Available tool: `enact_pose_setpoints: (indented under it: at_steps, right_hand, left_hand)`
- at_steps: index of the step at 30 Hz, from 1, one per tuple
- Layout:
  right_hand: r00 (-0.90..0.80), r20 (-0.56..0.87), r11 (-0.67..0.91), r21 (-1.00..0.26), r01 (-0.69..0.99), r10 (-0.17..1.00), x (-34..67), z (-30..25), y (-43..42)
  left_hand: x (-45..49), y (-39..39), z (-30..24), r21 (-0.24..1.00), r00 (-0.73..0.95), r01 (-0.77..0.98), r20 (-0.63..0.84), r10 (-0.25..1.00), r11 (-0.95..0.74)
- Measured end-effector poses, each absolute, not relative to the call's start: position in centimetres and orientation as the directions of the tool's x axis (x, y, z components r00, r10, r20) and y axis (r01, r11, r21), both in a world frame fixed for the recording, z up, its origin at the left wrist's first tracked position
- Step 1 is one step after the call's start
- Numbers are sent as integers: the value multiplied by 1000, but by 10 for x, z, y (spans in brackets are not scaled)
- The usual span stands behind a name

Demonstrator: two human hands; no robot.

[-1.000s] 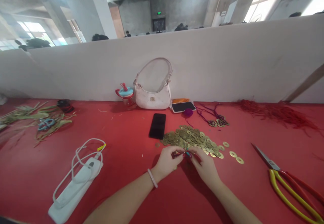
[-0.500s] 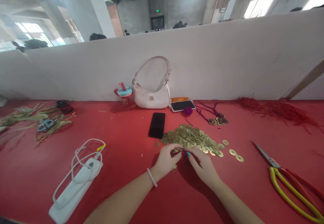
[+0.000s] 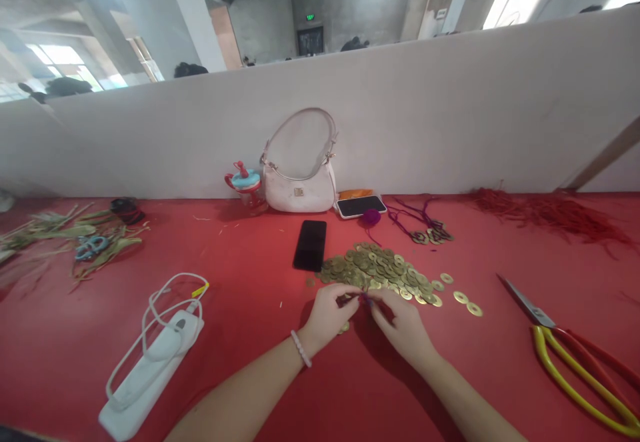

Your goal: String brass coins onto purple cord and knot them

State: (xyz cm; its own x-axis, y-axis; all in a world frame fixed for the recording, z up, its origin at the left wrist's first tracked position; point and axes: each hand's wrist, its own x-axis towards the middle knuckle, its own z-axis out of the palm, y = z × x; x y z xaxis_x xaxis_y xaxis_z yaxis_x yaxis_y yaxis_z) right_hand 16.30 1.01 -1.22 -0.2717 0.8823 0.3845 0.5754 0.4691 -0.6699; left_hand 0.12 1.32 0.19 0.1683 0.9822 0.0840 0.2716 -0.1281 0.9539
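Observation:
My left hand [image 3: 331, 309], with a pale bead bracelet [image 3: 301, 349] at its wrist, is closed in a pinch on a short length of purple cord [image 3: 367, 299]. Fingertip to fingertip with it, my right hand [image 3: 400, 319] pinches the same cord. The fingers cover most of the cord, so any knot in it cannot be made out. Right behind both hands spreads a heap of brass-coloured coins with holes [image 3: 380, 265]. One coin [image 3: 343, 327] peeks out under my left hand. Farther back lie a ball of purple cord [image 3: 371, 217] and coins strung on purple cord [image 3: 433, 234].
Large scissors [image 3: 545, 325] with red and yellow handles lie at right. A black phone [image 3: 310, 246] touches the heap's left side. A white power strip [image 3: 155, 369] lies at left. Behind are a handbag [image 3: 300, 192], a lidded cup [image 3: 247, 185], another phone [image 3: 361, 207] and red shreds [image 3: 550, 219].
Both hands stay together in almost the same spot, with the fingertips shifting slightly on the purple cord. The whole view has tilted a little; the things on the table have not moved.

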Motion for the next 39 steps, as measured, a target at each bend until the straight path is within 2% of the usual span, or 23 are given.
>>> enact_pose_setpoints:
  at_steps: [10, 16, 22, 25, 31, 39]
  right_hand:
    - [-287, 408, 496, -642, 585, 866, 162, -9, 9]
    - [-293, 487, 562, -621, 546, 823, 162, -7, 12]
    - [-249, 403, 473, -719, 509, 881, 161, -9, 12]
    - [-195, 426, 462, -729, 505, 884, 161, -10, 10]
    - [-155, 436, 450, -734, 508, 886, 161, -11, 8]
    - [-219, 295, 366, -796, 482, 930, 157, -9, 8]
  left_hand:
    - [2, 13, 1, 943, 172, 299, 95, 981, -144]
    - [1, 12, 3, 935, 256, 309, 93, 962, -172]
    - [-3, 10, 6, 955, 391, 227, 90, 916, -191]
    - [-3, 10, 5, 966, 415, 202, 64, 907, -160]
    - [-3, 12, 7, 969, 446, 156, 106, 889, -194]
    - [-4, 11, 8, 984, 350, 26, 156, 924, -176]
